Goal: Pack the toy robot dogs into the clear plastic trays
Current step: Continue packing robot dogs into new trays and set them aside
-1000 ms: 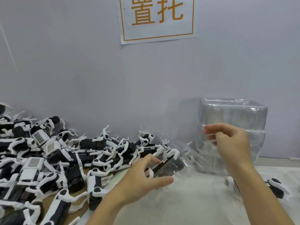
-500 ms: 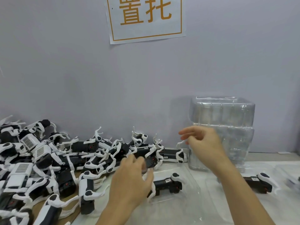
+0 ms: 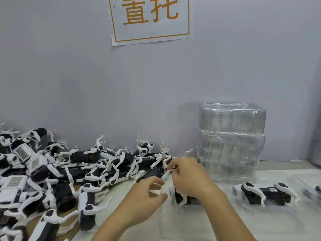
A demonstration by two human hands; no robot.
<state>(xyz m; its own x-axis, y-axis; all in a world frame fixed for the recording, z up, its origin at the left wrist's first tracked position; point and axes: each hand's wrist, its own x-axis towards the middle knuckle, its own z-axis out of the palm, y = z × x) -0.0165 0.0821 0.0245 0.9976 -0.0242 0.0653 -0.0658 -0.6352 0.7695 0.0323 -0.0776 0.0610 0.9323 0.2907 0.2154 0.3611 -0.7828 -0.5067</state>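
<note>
A black-and-white toy robot dog (image 3: 182, 199) lies in a clear plastic tray (image 3: 175, 226) in front of me. My right hand (image 3: 189, 180) hovers over it, partly hiding it. Its thumb and forefinger pinch a thin white dog leg (image 3: 165, 174) at the tray's far left corner. Which dog that leg belongs to is unclear. My left hand (image 3: 147, 197) sits at the tray's left edge with loosely curled fingers and nothing seen in them. A second dog (image 3: 265, 192) lies in another clear tray (image 3: 243, 204) to the right.
A large pile of loose toy dogs (image 3: 69, 171) covers the table's left side up to the wall. A tall stack of empty clear trays (image 3: 231, 141) stands against the wall behind the right hand. A paper sign (image 3: 149, 20) hangs on the wall.
My right hand came down from the tray stack to the dog in the near tray and pinched a white leg. My left hand's fingers went from flat to curled.
</note>
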